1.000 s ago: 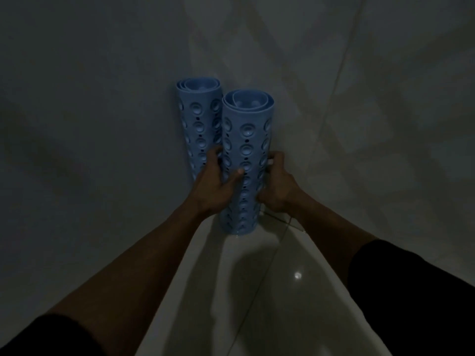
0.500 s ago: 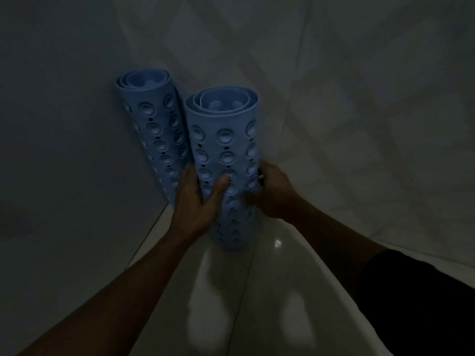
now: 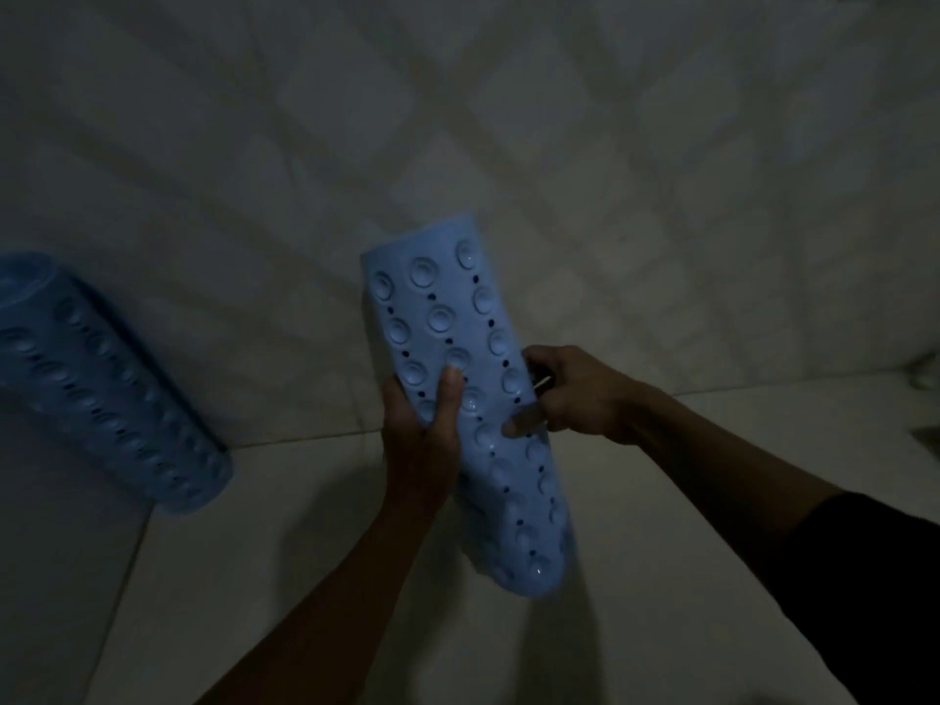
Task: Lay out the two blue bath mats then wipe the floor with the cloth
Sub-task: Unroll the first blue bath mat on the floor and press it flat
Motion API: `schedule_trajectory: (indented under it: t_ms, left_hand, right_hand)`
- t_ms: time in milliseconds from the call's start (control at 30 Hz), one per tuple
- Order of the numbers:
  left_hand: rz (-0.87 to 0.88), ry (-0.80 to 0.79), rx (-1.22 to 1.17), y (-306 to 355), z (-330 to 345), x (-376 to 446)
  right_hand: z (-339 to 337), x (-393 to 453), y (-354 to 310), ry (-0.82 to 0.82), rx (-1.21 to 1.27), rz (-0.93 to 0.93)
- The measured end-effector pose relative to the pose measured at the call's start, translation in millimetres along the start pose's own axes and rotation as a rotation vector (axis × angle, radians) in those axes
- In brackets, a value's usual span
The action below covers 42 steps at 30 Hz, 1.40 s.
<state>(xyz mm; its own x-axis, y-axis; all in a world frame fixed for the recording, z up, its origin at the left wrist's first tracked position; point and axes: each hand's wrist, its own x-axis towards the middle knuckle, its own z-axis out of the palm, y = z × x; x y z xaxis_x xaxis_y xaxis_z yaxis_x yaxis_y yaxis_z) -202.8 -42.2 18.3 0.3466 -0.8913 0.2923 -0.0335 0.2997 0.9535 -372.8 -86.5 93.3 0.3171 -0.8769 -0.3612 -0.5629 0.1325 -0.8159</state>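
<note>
Head view shows my left hand and right hand both closed around the rolled light-blue rubber bath mat, dimpled with suction cups and small holes, tilted above the glossy pale tiled floor, while the second rolled blue mat leans against the patterned tiled wall at left.

second rolled mat: blurred, cut by left edge | right hand fingertips: behind held mat
</note>
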Motion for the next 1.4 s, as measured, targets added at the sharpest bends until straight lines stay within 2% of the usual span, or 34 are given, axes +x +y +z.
schedule_trajectory:
  t_ms: [133,267,367,500,700,867,1067,1167,1400]
  left_hand:
    - [-0.189,-0.060,-0.203,9.9,55.3,-16.9]
    - [-0.391,-0.079,-0.303,6.8,113.0,-37.9]
    - [-0.535,-0.091,-0.270,-0.2,154.4,-58.0]
    - [-0.627,-0.167,-0.268,-14.1,198.2,-87.9]
    - [-0.806,-0.157,-0.237,-31.1,256.9,-124.5]
    - [-0.852,-0.140,-0.099,-38.7,294.1,-147.2]
    - [-0.906,-0.163,-0.078,-32.2,309.1,-188.5]
    - [-0.875,-0.158,-0.032,-20.8,319.4,-206.7]
    - [-0.819,-0.207,0.008,-28.1,384.4,-236.7]
  right_hand:
    - [-41.8,-32.6,32.9,0.045,0.133,0.119]
    - [-68.1,-59.3,85.0,0.079,0.292,0.146]
    - [-83.0,-81.7,129.4,0.137,0.408,0.160]
    - [-105.9,-107.9,182.6,0.167,0.458,0.144]
    - [-134.7,-125.9,247.1,0.240,0.627,0.088]
    - [-151.1,-126.2,282.6,0.237,0.655,0.098]
    - [-150.1,-147.6,311.7,0.235,0.576,0.066]
    - [-155.8,-165.8,317.2,0.244,0.585,0.053]
    - [-199.9,-192.3,362.5,0.394,0.531,0.034]
